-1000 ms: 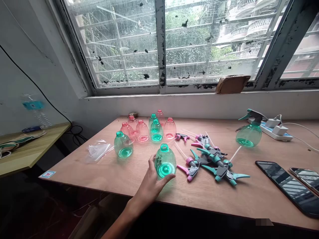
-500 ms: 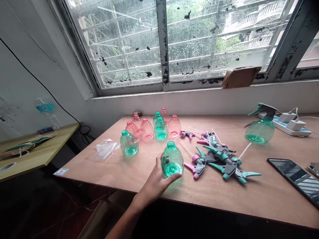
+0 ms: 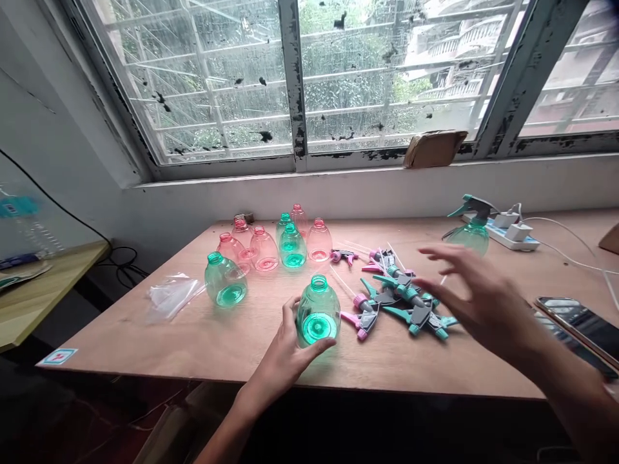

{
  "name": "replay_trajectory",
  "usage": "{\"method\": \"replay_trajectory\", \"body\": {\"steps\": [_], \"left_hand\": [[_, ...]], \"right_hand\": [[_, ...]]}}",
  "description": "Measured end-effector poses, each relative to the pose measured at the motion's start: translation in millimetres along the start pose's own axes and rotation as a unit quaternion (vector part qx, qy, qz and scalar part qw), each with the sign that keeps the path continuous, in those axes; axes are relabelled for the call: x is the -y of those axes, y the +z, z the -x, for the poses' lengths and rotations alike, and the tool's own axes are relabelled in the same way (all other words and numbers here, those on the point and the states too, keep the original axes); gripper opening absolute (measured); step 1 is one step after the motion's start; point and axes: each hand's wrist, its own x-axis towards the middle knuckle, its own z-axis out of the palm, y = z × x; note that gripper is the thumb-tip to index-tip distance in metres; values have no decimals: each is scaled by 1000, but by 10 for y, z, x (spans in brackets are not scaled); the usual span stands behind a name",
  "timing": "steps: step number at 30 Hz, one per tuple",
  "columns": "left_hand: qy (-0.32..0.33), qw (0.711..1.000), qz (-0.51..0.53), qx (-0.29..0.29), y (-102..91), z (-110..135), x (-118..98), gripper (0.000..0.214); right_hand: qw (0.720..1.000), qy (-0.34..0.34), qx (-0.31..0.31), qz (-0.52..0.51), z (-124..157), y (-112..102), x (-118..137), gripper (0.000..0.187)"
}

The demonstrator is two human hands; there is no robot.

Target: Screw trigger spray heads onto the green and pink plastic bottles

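My left hand (image 3: 294, 348) is wrapped round the lower part of a clear green bottle (image 3: 319, 306), which stands upright with its neck uncapped near the table's front edge. Over the right side of the table, my right hand (image 3: 476, 299) hovers with fingers spread and nothing in them, slightly blurred. Just left of it lies a pile of teal and grey spray heads (image 3: 418, 312), partly covered by the fingers. A pink and grey spray head (image 3: 362, 316) rests beside the held bottle, its thin white tube pointing back. Another pink spray head (image 3: 344, 258) lies behind it.
Several red bottles (image 3: 265, 250) and green bottles (image 3: 293, 248) stand uncapped at the back. Another green bottle (image 3: 226, 283) is by a plastic bag (image 3: 174, 296). An assembled green spray bottle (image 3: 469, 235), a power strip (image 3: 512, 235) and a phone (image 3: 583, 328) are at right.
My right hand has come into view from the right, reaching toward the spray heads. My left hand keeps its hold on the green bottle. The view has shifted to the right.
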Motion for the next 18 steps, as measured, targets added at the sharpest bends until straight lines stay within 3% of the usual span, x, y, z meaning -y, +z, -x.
{"method": "replay_trajectory", "body": {"steps": [3,5,10,14,18], "left_hand": [[2,1000,-6,9,-17,-7,-17,81],[5,1000,-8,14,-27,-13,-32,81],[14,1000,-6,26,-34,-29,-63,81],[23,999,-10,26,-29,-30,-74,80],[33,999,-27,23,-32,-17,-99,79]], "right_hand": [[987,60,150,5,-82,381,-104,70],[976,89,199,8,-116,588,-171,70],[979,96,176,-19,-174,740,-361,40],[983,124,131,-35,-185,686,-593,32],[982,148,99,-57,-5,535,-776,24]]}}
